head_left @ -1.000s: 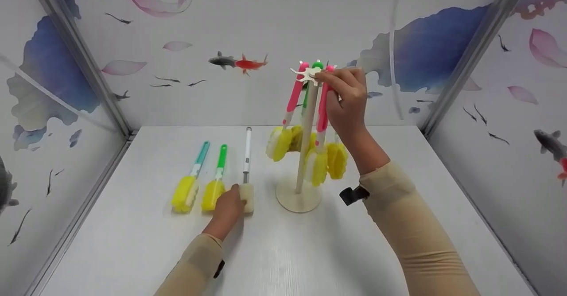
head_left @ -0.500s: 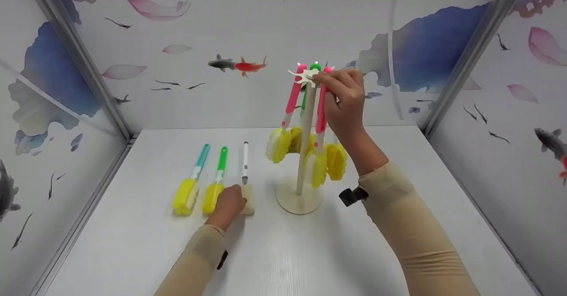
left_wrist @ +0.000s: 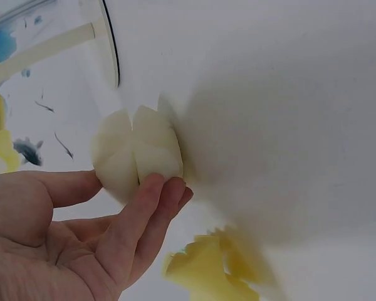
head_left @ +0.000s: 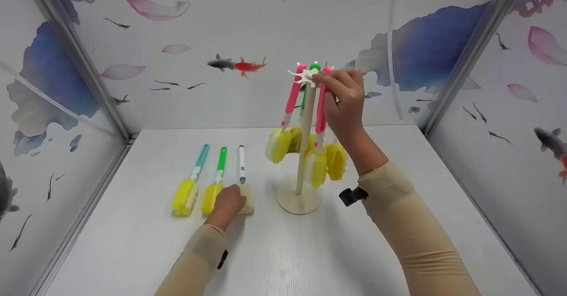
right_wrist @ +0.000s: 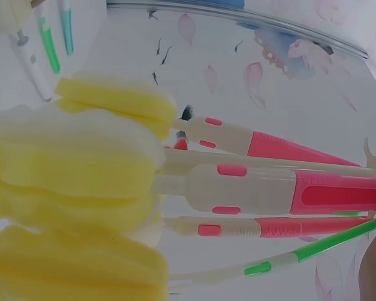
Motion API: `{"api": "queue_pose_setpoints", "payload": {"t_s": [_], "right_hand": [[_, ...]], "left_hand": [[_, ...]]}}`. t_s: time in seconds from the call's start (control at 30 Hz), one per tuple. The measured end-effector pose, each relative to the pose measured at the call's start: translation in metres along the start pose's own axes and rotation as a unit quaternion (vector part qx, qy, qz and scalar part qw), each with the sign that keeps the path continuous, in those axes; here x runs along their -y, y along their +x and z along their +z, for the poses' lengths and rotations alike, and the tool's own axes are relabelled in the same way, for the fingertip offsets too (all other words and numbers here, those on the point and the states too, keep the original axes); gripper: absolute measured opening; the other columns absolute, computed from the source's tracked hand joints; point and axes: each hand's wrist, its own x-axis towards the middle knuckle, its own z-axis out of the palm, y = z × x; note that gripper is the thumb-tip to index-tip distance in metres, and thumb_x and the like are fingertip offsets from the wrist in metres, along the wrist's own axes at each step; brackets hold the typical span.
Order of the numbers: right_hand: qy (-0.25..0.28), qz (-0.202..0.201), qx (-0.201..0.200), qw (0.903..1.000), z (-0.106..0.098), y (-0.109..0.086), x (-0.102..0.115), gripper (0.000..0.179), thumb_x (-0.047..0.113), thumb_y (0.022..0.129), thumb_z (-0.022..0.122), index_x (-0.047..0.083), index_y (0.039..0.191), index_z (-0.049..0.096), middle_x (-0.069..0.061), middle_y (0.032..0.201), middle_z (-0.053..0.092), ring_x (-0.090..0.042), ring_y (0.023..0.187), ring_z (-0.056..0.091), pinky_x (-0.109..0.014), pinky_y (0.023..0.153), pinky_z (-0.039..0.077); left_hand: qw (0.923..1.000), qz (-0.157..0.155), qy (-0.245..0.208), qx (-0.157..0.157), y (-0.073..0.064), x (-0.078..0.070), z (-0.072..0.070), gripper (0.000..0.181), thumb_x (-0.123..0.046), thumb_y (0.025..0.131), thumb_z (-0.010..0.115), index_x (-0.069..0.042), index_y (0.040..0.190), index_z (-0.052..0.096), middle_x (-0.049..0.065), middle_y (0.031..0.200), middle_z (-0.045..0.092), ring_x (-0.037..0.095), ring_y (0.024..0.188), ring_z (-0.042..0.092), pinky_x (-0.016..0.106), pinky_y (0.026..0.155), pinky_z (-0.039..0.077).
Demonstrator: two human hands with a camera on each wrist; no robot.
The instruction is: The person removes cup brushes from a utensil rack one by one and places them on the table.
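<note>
Brush [head_left: 248,200], cream-headed and white-handled, was held in play: its sponge was pinched between the thumb and fingers of the left hand [head_left: 227,202], at nine o'clock from the base of the stand [head_left: 307,123]. The handle was aimed towards twelve, though whether any of it was being carried clear of the worktop [head_left: 283,251] could not be told. And up top, at one o'clock from that base, the stand was pinched at its crown by the curled fingers of the right hand [head_left: 345,101]. Below that crown, pink-handled brushes [head_left: 321,114] and a hanging green brush [head_left: 304,100] were suspended, yellow sponges downward; three pink handles were picked out from the right wrist. Over to the left hand again: just beside it, towards eleven, a green-handled brush [head_left: 220,173] was laid, its yellow head partly hidden by the hand, its handle pointed at twelve. Farther out, at ten, a teal-handled brush [head_left: 190,185] was shown in full, its handle turned to one o'clock. Beige sleeves [head_left: 197,249] were worn on both arms, and the walls [head_left: 177,105] were decorated with fish and petals.
</note>
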Motion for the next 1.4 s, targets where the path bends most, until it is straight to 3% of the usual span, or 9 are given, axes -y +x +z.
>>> {"api": "queue_pose_setpoints", "payload": {"t_s": [0.37, 0.67, 0.83, 1.03, 1.13, 1.4], "right_hand": [[0.006, 0.002, 0.002, 1.0, -0.001, 0.002, 0.002, 0.019, -0.001, 0.089, 0.064, 0.009, 0.096, 0.078, -0.004, 0.094, 0.069, -0.018, 0.089, 0.05, -0.027, 0.071, 0.048], [0.015, 0.0, 0.028, 0.9995, -0.006, 0.003, -0.003, 0.025, 0.005, 0.084, 0.057, 0.007, 0.099, 0.077, -0.006, 0.094, 0.068, -0.02, 0.089, 0.048, -0.029, 0.072, 0.042], [0.013, -0.01, 0.044, 0.9989, -0.008, 0.004, -0.005, 0.023, 0.014, 0.084, 0.062, 0.008, 0.1, 0.077, -0.005, 0.094, 0.068, -0.019, 0.09, 0.048, -0.035, 0.077, 0.042], [0.006, -0.021, 0.056, 0.9982, -0.01, 0.006, -0.007, 0.017, 0.015, 0.084, 0.072, 0.009, 0.1, 0.077, -0.004, 0.095, 0.068, -0.019, 0.091, 0.05, -0.033, 0.078, 0.045], [0.008, -0.033, 0.067, 0.9972, -0.011, 0.009, -0.009, 0.017, 0.013, 0.084, 0.074, 0.008, 0.099, 0.077, -0.006, 0.094, 0.068, -0.021, 0.09, 0.05, -0.032, 0.077, 0.045], [0.032, -0.05, 0.129, 0.9899, -0.018, 0.019, -0.011, 0.017, 0.011, 0.083, 0.076, 0.006, 0.1, 0.076, -0.009, 0.094, 0.066, -0.024, 0.092, 0.051, -0.034, 0.08, 0.045]], "left_hand": [[0.9999, -0.01, -0.002, 0.005, -0.006, -0.001, -0.004, 0.034, -0.022, 0.099, 0.054, 0.006, 0.118, 0.054, 0.01, 0.083, 0.054, 0.025, 0.079, 0.052, 0.032, 0.075, 0.045], [0.9985, -0.016, 0.024, -0.047, -0.012, -0.006, -0.014, 0.045, -0.032, 0.099, 0.053, 0.003, 0.128, 0.054, 0.009, 0.082, 0.057, 0.022, 0.073, 0.055, 0.028, 0.06, 0.042], [0.9955, 0.003, 0.037, -0.087, -0.018, -0.014, -0.019, 0.044, -0.034, 0.099, 0.053, -0.003, 0.129, 0.056, 0.01, 0.094, 0.065, 0.023, 0.076, 0.058, 0.034, 0.066, 0.049], [0.9929, 0.042, 0.014, -0.111, -0.028, -0.027, -0.019, 0.047, -0.035, 0.098, 0.054, -0.006, 0.136, 0.055, 0.015, 0.121, 0.064, 0.029, 0.102, 0.063, 0.045, 0.088, 0.05], [0.9909, 0.063, -0.004, -0.119, -0.032, -0.033, -0.016, 0.046, -0.034, 0.098, 0.055, -0.007, 0.135, 0.056, 0.014, 0.121, 0.065, 0.029, 0.107, 0.062, 0.045, 0.089, 0.05], [0.9862, 0.1, -0.024, -0.13, -0.042, -0.051, -0.005, 0.039, -0.033, 0.096, 0.057, -0.011, 0.128, 0.062, 0.01, 0.109, 0.068, 0.026, 0.097, 0.065, 0.042, 0.08, 0.053]]}}
